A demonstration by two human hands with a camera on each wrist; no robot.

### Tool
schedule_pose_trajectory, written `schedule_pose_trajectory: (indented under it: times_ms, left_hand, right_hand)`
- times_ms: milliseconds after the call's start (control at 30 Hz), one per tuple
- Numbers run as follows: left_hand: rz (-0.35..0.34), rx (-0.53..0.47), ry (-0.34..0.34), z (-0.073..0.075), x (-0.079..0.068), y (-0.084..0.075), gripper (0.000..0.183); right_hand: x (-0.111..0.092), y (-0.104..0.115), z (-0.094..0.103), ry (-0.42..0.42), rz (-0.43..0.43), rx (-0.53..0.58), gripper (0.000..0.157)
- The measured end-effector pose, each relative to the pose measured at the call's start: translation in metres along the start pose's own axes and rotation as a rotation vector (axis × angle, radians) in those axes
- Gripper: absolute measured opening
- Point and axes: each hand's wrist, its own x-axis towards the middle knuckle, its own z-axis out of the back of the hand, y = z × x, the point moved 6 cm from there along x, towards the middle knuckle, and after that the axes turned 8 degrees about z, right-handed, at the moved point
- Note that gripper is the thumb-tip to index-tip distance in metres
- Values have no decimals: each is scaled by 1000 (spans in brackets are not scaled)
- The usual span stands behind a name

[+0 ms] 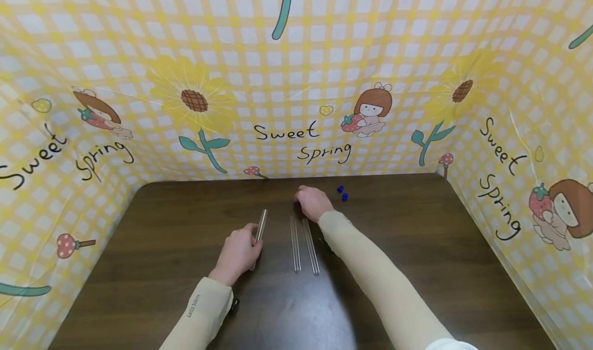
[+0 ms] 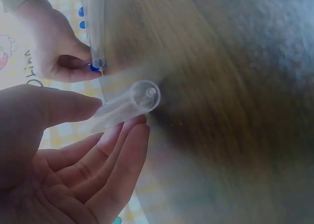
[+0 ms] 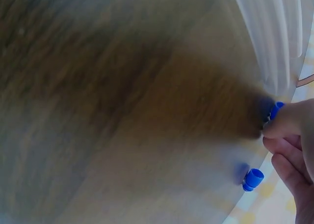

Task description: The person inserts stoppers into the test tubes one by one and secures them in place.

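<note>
My left hand (image 1: pixel 237 250) holds a clear test tube (image 1: pixel 262 225) between thumb and fingers, tilted over the table. The left wrist view shows the round end of this held test tube (image 2: pixel 146 95) facing the camera. Farther back, my right hand (image 1: pixel 313 203) pinches a small blue cap (image 3: pixel 276 110) between thumb and fingertips at the table surface. Two more clear test tubes, a left one (image 1: pixel 295 247) and a right one (image 1: pixel 311 249), lie side by side between the hands. Right of the right hand sit two blue caps, one farther back (image 1: pixel 340 189) and one nearer (image 1: pixel 345 196).
The dark brown wooden table (image 1: pixel 185 206) is enclosed on the back and sides by a yellow checked cloth (image 1: pixel 278 82) with printed flowers and figures. The cloth meets the table's back edge just beyond the caps.
</note>
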Motion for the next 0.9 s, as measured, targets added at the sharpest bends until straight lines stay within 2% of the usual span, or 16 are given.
schedule_pose_trajectory:
  times_ms: [200, 467, 733, 900]
  left_hand:
    - [-3, 4, -14, 0, 1, 1, 40]
    - [-9, -4, -25, -1, 2, 0, 39]
    - [-65, -35, -82, 3, 1, -6, 35]
    - [-88, -60, -107, 5, 2, -9, 34]
  right_hand:
    - [-1, -3, 0, 21, -4, 17, 26]
    - [-1, -1, 0, 32, 32, 17, 27]
    - [-1, -2, 5, -14, 56, 24, 16]
    - [-2, -2, 8, -21, 64, 64, 15]
